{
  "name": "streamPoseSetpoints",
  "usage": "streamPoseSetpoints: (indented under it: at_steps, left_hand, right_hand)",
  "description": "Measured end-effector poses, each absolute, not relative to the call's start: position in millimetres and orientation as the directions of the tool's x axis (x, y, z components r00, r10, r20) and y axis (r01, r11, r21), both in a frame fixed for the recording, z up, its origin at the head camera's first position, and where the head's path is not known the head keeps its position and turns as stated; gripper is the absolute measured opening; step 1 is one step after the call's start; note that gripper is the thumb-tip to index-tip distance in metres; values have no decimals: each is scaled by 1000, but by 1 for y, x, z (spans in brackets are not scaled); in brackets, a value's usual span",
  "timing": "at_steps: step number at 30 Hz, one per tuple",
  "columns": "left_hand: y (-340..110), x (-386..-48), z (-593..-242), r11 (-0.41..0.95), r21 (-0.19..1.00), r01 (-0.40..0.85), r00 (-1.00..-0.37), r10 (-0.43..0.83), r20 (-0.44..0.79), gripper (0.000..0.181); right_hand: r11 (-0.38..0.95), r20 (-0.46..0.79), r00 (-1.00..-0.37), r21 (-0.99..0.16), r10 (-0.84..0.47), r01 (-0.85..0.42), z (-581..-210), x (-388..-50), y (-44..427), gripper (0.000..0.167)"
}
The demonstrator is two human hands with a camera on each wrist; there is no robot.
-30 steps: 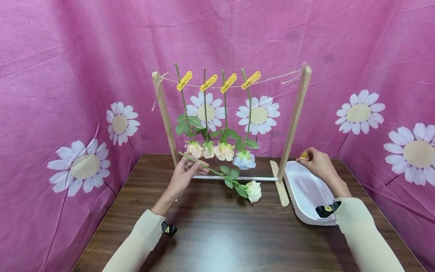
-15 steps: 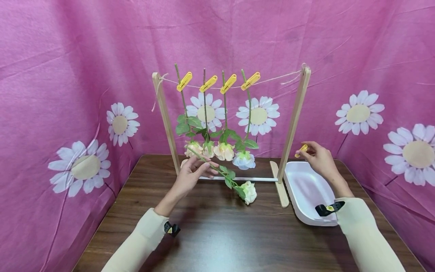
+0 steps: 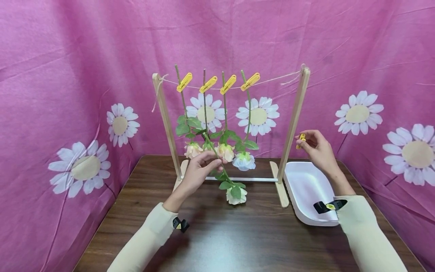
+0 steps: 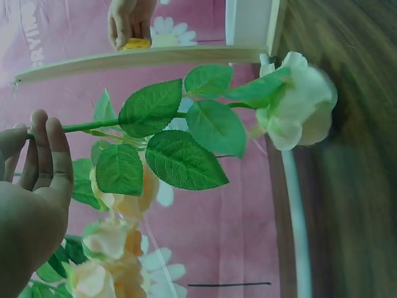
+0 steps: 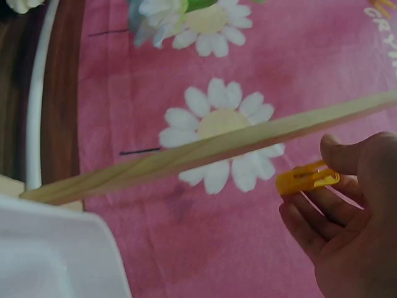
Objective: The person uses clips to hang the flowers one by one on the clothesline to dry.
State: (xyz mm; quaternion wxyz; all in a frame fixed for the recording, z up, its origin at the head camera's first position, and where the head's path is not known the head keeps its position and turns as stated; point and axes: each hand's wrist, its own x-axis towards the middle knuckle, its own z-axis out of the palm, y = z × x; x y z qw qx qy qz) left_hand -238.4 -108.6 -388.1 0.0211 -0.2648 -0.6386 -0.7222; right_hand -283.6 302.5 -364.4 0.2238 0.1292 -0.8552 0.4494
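My left hand (image 3: 200, 170) pinches the green stem of a white rose (image 3: 236, 195), whose bloom hangs low in front of the rack's white bar. In the left wrist view the rose's leaves (image 4: 180, 158) spread beyond the fingertips. Beside the rack's right post, my right hand (image 3: 317, 149) holds a yellow clothespin (image 5: 307, 178) between thumb and fingers. Four-sided framing aside, several roses hang head down from a string (image 3: 272, 78), each stem held by a yellow clothespin (image 3: 250, 82). Among them are peach roses (image 3: 193, 150) and a pale blue rose (image 3: 243, 161).
The wooden rack's right post (image 3: 293, 124) stands between the hanging roses and my right hand. A white tray (image 3: 295, 204) sits to its right on the brown table (image 3: 217, 238). Behind everything hangs a pink cloth (image 3: 217, 34) printed with daisies.
My left hand has moved right and slightly up, and the white rose has swung from slanting to more upright, bloom down. My right hand has risen above the tray with the clothespin.
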Motion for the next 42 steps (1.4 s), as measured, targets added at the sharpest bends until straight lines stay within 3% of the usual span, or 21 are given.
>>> streamPoseSetpoints:
  at_steps: [8,15,20,32,42]
  left_hand:
    - [-94,-241,-373,-179,899,400,-842,317,437,20]
    - [-76,-245,-356,-177,873,454,-807,333,488,24]
    - [-64,-249,-342,-144,856,496,-794,324,515,22]
    - [-33,-257,-316,-238,830,505,-765,321,558,24]
    - [-5,-261,-293,-233,818,527,-759,305,576,22]
  right_hand:
    - [467,557,-825,-707,-94,-531,-351,-284,293,35]
    - [245,658,-753,-726,-20,-642,-333,-280,284,30]
    - [126,671,-740,-739,51,-662,-318,-275,278,31]
    - [268,676,-727,-726,115,-633,-300,-270,267,28]
    - [256,715,-687,-694,130,-673,-278,-269,255,30]
